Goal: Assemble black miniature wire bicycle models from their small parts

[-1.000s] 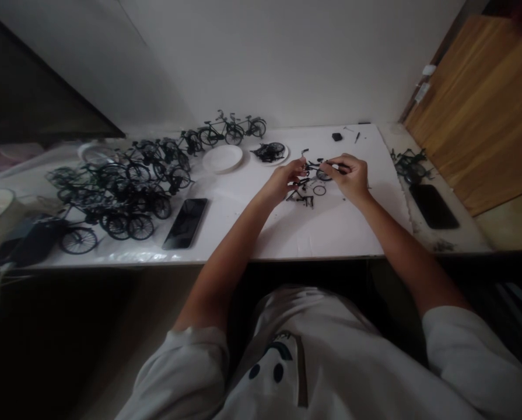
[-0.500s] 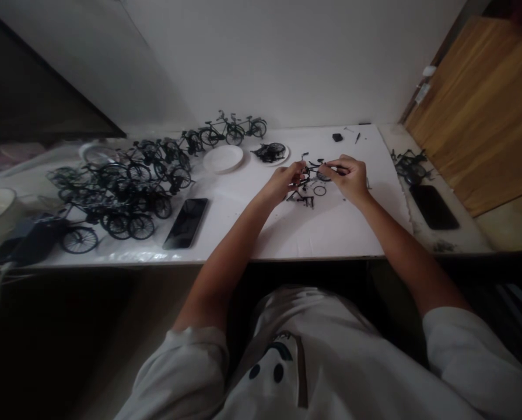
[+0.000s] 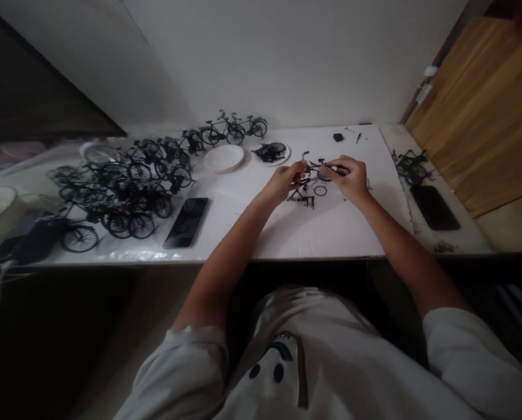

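Between my two hands, a small black model bicycle (image 3: 315,167) is held just above the white work board. My left hand (image 3: 286,179) pinches its front end near the handlebar. My right hand (image 3: 347,176) has its fingers closed at the rear, by the saddle and back wheel; a dark thin piece shows at these fingers, too small to name. Below the hands lie a loose small wheel (image 3: 320,191) and another black bicycle frame part (image 3: 303,200). Fingertips partly hide the bicycle's middle and ends.
Many finished-looking model bicycles (image 3: 121,192) crowd the left side. A white plate (image 3: 224,158) and a second plate with black parts (image 3: 270,153) stand behind. Phones lie at left (image 3: 186,223) and right (image 3: 434,207). A small black block (image 3: 338,137) sits at the back.
Almost nothing differs. Both hands keep their hold on the model bicycle; the whole view has shifted very slightly.
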Demonstrator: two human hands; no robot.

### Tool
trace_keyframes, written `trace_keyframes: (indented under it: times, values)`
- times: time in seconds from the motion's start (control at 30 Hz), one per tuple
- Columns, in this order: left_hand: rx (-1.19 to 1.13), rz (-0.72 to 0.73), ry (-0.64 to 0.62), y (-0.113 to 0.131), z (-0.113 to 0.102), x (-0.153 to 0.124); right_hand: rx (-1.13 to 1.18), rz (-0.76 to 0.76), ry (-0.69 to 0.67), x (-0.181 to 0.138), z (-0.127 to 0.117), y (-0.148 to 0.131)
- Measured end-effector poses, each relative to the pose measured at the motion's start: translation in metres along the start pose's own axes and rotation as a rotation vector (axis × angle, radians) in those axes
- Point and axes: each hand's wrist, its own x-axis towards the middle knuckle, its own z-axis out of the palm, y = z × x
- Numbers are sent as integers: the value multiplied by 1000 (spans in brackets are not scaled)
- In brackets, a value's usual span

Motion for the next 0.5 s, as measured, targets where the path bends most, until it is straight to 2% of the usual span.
trace_keyframes:
  times: [0.33, 0.5]
  values:
    - [-52, -55, 20, 10, 5, -7, -1, -94, 1, 1, 1, 10]
    - [-25, -28, 52, 14, 5, -10, -11, -85, 4, 1, 1, 9]
